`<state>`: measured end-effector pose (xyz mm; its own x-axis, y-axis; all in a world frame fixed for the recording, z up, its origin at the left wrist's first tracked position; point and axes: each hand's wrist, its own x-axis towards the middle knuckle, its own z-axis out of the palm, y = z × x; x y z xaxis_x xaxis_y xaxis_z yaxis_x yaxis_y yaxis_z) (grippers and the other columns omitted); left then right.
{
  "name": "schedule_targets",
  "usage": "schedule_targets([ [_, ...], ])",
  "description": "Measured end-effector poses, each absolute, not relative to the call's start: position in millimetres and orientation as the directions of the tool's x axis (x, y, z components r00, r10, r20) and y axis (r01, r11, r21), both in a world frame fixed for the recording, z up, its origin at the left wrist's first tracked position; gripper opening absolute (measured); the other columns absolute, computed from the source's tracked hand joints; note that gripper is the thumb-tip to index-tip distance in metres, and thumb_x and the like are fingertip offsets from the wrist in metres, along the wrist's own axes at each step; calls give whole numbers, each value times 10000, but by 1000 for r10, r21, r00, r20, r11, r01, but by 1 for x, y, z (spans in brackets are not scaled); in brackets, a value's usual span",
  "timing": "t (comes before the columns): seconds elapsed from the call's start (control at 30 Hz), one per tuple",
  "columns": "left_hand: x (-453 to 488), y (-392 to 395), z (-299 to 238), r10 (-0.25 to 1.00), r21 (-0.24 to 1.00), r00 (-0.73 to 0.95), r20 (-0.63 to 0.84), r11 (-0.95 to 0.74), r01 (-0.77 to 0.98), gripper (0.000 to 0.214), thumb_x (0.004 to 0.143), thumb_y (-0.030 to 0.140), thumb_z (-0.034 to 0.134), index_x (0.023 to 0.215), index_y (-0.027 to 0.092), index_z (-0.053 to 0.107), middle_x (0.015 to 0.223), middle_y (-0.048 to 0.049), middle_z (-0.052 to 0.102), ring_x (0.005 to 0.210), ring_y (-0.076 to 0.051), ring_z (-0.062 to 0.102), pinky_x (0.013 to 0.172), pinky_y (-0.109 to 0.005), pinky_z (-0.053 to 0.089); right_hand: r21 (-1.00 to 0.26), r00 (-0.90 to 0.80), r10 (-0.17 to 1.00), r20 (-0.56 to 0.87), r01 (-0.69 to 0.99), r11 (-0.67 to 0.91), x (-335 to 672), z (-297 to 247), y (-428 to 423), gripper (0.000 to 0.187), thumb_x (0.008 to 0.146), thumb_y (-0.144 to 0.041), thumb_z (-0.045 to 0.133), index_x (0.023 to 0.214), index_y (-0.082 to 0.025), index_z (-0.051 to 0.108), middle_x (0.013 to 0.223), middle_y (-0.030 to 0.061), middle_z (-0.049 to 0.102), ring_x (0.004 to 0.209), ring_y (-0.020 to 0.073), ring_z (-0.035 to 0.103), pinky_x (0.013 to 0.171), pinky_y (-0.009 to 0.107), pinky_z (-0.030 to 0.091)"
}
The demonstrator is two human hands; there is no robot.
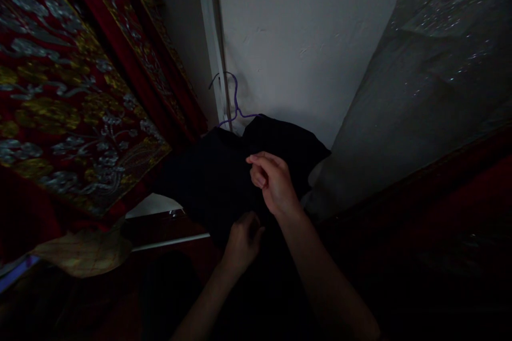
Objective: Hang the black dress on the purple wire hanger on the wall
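Note:
A black shirt [204, 170] hangs on a purple wire hanger [237, 106], whose hook goes over a narrow pale upright edge. Low on the shirt front, my left hand [242, 240] is closed, with dark cloth between its thumb and curled fingers. Higher up, below the neckline, my right hand [274, 178] is drawn into a pinch close to the fabric. Whatever is at its fingertips is too dark to see. The lower part of the shirt fades into shadow behind my forearms.
Red cloth with gold and silver embroidery [80, 101] hangs at the left. Behind the shirt is a white panel [304, 32]. Clear, shiny plastic sheeting [432, 74] covers something at the right. Pale checked fabric [88, 250] lies at the lower left.

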<state>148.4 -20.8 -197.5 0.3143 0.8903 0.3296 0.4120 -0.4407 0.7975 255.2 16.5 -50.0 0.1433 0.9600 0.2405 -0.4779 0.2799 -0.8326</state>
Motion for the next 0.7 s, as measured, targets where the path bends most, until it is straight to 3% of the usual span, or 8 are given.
schedule_targets([
  [0.1,141,-4,-143,815,741,473,335,-538,403,125,875,155,592,943,212,681,899,-57,718,820,-213,684,769,-323,515,-850,133,946,296,-416,324,260,-50,15,174,719,-346,684,682,-184,632,399,-104,375,361,44,283,389,208,178],
  [0.17,135,4,-102,775,687,379,506,-628,365,147,904,183,605,1038,220,653,990,-51,710,911,-201,682,836,-319,515,-868,112,937,331,-353,349,261,-49,15,191,746,-361,687,694,-189,621,415,-98,405,366,46,315,391,203,205],
  [0.23,131,10,-67,715,635,183,675,-689,349,287,902,185,626,1183,224,583,983,-34,685,886,-174,671,808,-293,518,-884,98,934,344,-300,358,262,-50,15,201,765,-368,688,702,-194,608,428,-93,431,367,48,339,393,202,219],
  [0.33,125,18,-40,649,539,148,746,-720,437,439,865,184,686,1280,213,544,975,-23,664,810,-150,645,733,-262,502,-888,127,928,350,-271,372,262,-56,12,185,800,-365,672,750,-200,604,426,-100,428,359,51,341,390,202,212],
  [0.47,120,23,-37,627,451,339,701,-759,471,172,953,241,600,1105,194,663,913,-28,712,786,-153,662,714,-259,495,-878,182,909,375,-244,411,264,-66,13,158,820,-300,649,721,-202,576,423,-106,392,366,48,322,398,201,209],
  [0.6,118,25,-35,535,352,260,804,-780,517,128,958,241,590,896,179,684,857,-44,720,794,-167,668,724,-270,494,-883,165,900,404,-185,430,261,-75,19,147,814,-279,640,720,-206,554,451,-104,387,394,52,321,405,200,213],
  [0.7,122,26,-33,494,312,244,834,-789,530,132,951,224,597,856,174,673,790,-31,696,715,-149,640,670,-257,469,-866,220,888,403,-224,448,252,-77,23,148,822,-292,614,733,-217,523,472,-106,370,404,55,312,406,198,206],
])
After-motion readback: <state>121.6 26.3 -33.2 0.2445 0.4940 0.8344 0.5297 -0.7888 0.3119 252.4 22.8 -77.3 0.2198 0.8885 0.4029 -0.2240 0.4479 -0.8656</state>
